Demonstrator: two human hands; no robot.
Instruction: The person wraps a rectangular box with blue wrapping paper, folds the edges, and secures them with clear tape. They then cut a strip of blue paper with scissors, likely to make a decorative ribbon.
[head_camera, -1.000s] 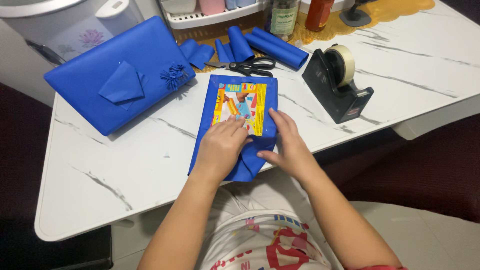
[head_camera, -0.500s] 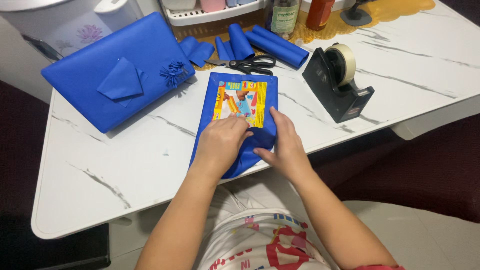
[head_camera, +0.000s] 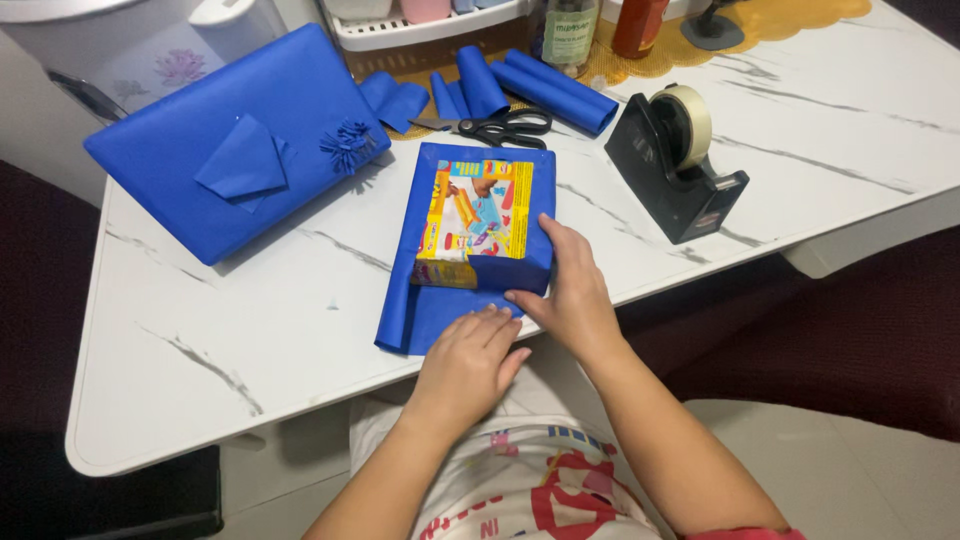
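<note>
Currently both hands are pressing flat, unclenched: the left hand (head_camera: 468, 357) pinning the blue paper (head_camera: 420, 310) just below the colourful box (head_camera: 475, 212), the right hand (head_camera: 568, 290) creasing its corner; tauter folds would look cleaner.

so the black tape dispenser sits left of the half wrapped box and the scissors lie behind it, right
Not quite. The head view shows the black tape dispenser to the right of the half wrapped box, not left. The scissors do lie behind the box.
</note>
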